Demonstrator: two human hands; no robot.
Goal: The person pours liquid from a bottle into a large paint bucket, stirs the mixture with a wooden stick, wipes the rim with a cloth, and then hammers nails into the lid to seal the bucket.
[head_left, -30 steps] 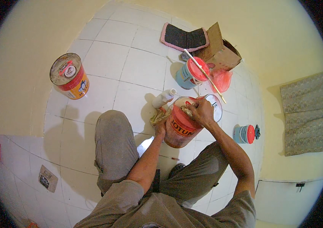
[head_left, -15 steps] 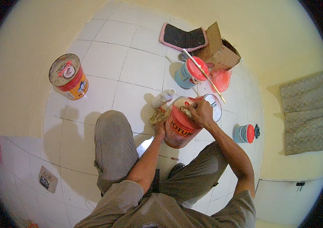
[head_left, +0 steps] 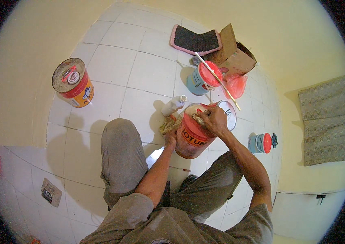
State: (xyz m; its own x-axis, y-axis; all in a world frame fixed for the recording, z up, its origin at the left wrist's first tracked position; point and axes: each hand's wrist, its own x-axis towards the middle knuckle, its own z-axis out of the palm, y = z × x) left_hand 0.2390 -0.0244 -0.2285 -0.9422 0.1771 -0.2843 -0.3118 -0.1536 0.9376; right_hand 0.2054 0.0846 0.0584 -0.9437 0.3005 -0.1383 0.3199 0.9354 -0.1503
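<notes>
A red and orange paint pail [head_left: 192,140] stands tilted on the floor between my knees. My left hand [head_left: 171,136] is closed against its left side and steadies it. A crumpled yellowish cloth [head_left: 166,126] is bunched beside that hand; whether the fingers also hold it is unclear. At the top of the pail, my right hand [head_left: 214,120] pinches a soiled pale rag [head_left: 198,119] and presses it on the rim. Just beyond the pail a white plastic bottle [head_left: 173,105] stands on the tiles. A round white lid [head_left: 228,116] lies right of the pail.
Farther off, a blue pail with red lid [head_left: 201,80] carries a long stick [head_left: 221,85]. Behind it are a cardboard box [head_left: 233,55] and a dark mat [head_left: 196,40]. Another paint pail [head_left: 75,83] stands left, a small blue pail [head_left: 257,143] right.
Almost nothing differs. Both hands keep their places on the pail, and the rag stays at the rim.
</notes>
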